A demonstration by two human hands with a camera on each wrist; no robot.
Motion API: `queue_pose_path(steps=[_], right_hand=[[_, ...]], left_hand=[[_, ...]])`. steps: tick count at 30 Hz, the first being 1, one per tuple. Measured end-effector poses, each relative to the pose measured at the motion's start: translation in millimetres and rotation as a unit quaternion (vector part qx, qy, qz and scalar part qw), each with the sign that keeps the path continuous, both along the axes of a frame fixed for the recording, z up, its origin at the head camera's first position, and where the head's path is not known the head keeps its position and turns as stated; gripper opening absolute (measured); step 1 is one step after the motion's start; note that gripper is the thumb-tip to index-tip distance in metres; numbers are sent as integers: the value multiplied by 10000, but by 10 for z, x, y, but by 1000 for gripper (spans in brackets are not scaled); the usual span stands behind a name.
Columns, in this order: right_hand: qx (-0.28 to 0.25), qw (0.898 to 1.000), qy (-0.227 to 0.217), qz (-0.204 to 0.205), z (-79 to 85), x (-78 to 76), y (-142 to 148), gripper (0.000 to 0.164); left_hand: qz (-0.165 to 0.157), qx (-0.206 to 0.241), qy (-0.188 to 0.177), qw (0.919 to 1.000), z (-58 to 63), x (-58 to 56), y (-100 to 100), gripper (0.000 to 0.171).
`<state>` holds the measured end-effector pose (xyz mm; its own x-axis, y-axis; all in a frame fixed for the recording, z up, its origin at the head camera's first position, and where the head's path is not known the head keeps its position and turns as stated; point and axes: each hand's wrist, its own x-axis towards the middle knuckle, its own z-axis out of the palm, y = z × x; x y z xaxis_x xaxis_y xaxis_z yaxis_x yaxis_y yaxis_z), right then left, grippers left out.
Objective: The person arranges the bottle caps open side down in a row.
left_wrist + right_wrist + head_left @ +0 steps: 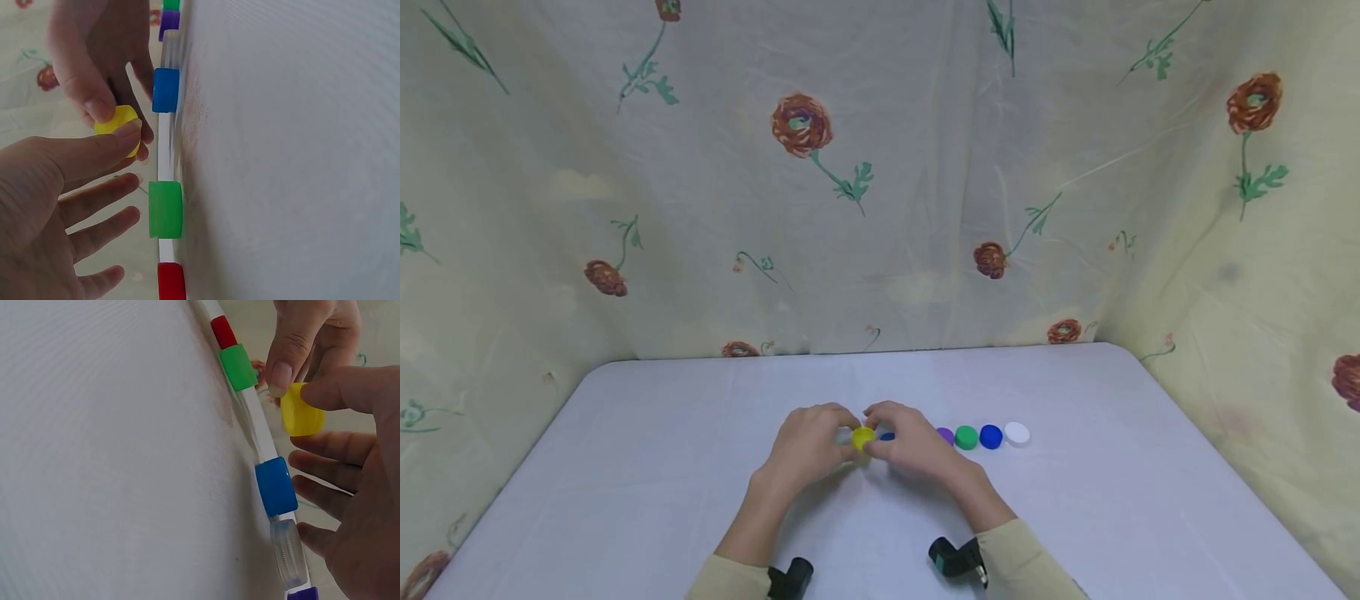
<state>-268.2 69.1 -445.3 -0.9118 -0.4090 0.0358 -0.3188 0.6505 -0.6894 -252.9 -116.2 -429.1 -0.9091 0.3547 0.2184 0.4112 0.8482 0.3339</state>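
Between the hands is a yellow bottle cap [862,438], raised above the table in the wrist views. My left hand [808,442] pinches it from the left, thumb across its side and the other fingers spread. From the opposite side my right hand [913,442] pinches the same cap with its thumb and forefinger. Just under the right fingers stands a blue cap [276,486], beside a clear ribbed cap [289,553]. Nearer the left fingers are a green cap [165,209] and a red cap [172,281], both hidden behind that hand in the head view.
Rightward along the row come a purple cap [946,435], another green cap [966,437], a dark blue cap [991,437] and a white cap [1017,434]. The white table [1112,500] is bordered by flower-printed curtains [910,208]. Black wrist cameras [953,557] hang at the sleeves.
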Motion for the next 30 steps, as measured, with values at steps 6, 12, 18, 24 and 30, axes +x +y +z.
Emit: queue_pose_path(steps=[6, 12, 18, 24, 30], right_hand=[[-150, 9994, -263, -154, 15, -5, 17, 15], [-266, 9988, -373, -186, 6, -16, 44, 22], [-336, 9988, -286, -211, 3, -19, 57, 25], [-324, 9990, -196, -253, 27, -18, 45, 29], [-265, 9994, 40, -200, 41, -23, 39, 22]], left_hand=[[-35, -73, 252, 9996, 24, 12, 11, 22], [19, -259, 324, 9991, 22, 16, 22, 21], [111, -308, 378, 9987, 3, 7, 21, 22], [324, -265, 301, 9987, -4, 15, 23, 23], [546, -278, 64, 9981, -2, 19, 39, 23]])
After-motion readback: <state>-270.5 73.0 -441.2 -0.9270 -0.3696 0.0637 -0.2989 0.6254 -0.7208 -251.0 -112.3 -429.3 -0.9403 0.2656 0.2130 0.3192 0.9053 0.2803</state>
